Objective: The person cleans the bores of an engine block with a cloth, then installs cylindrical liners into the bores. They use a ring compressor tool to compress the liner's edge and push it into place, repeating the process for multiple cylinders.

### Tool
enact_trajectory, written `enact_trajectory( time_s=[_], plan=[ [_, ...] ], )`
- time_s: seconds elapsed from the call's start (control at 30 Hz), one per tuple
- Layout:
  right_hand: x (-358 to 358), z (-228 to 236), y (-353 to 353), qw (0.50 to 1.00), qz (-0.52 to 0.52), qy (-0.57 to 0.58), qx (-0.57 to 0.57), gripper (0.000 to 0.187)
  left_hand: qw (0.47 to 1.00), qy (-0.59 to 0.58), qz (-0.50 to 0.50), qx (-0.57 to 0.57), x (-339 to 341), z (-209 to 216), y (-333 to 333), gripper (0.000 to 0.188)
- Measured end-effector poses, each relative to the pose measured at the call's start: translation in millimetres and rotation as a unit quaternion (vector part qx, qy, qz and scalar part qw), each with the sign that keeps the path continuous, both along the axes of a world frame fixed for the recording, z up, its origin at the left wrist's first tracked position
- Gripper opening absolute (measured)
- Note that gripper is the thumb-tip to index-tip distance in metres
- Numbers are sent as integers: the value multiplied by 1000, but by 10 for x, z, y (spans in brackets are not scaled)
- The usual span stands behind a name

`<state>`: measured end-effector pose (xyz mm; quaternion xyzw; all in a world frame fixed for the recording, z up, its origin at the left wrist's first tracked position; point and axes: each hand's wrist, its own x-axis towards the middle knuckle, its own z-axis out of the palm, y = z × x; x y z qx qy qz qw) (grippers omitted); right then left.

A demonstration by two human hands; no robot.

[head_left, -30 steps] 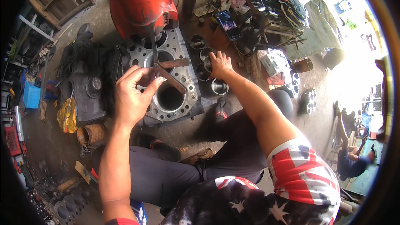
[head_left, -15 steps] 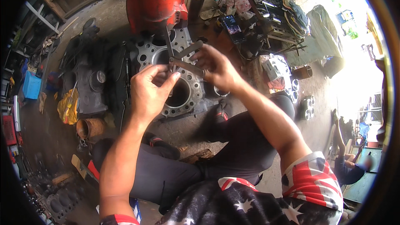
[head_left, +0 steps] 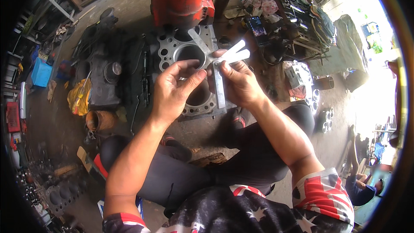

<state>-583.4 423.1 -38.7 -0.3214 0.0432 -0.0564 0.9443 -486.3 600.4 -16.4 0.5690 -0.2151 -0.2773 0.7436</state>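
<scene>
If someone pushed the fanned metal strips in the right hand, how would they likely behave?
The metal strips would probably swing about a shared joint, since they fan out from one point at the right hand. They look thin and flat, so they may flex slightly and feel light.

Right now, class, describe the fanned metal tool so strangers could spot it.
Find the big red housing at the top centre, then the grey engine block below. Over that block, the right hand holds the fanned metal tool. Unlike the block's round holes, it is thin, straight strips spread from one point, two gleaming white.
</scene>
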Motion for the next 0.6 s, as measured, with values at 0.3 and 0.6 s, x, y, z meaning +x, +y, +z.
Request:
enact_trajectory(
  time_s=[0.3,0.6],
  plan=[
    [70,25,34,995,69,39,-67,39,997,69,-3,-18,-102,-85,-23,24],
    [128,64,177,976,-27,10,-214,18,991,130,7,23,64,-177,-42,15]
  ],
)
